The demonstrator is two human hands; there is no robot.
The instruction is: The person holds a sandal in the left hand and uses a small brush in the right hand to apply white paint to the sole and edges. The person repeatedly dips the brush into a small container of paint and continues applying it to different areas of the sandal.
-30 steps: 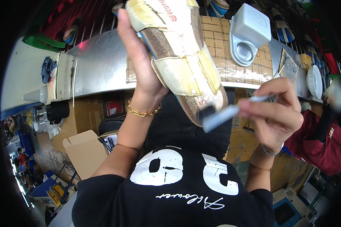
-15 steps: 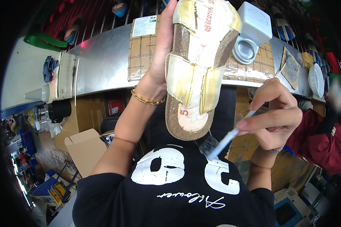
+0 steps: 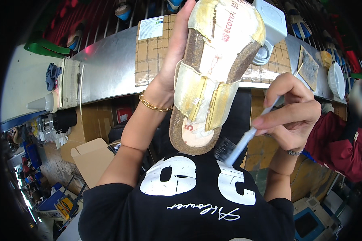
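Note:
My left hand (image 3: 173, 64) holds a cream strapped sandal (image 3: 213, 76) with a cork sole, heel end toward me and upper side facing the camera. A gold chain bracelet circles that wrist. My right hand (image 3: 290, 110) grips a white-handled brush (image 3: 239, 148) whose dark bristles sit just right of the sandal's heel edge, close to the cork rim. Both hands are raised in front of my black shirt with white print.
A metal workbench (image 3: 108, 68) runs across the top with a cardboard sheet (image 3: 153, 52), a white plastic container (image 3: 271, 24), a glue bottle (image 3: 40, 103) and a blue rag (image 3: 52, 74). An open cardboard box (image 3: 90, 158) stands lower left. A person in red (image 3: 342, 144) sits at right.
The sandal has turned from sole-side view to upper-side view and dropped nearer me. The brush has gone from the sole down to beside the heel edge.

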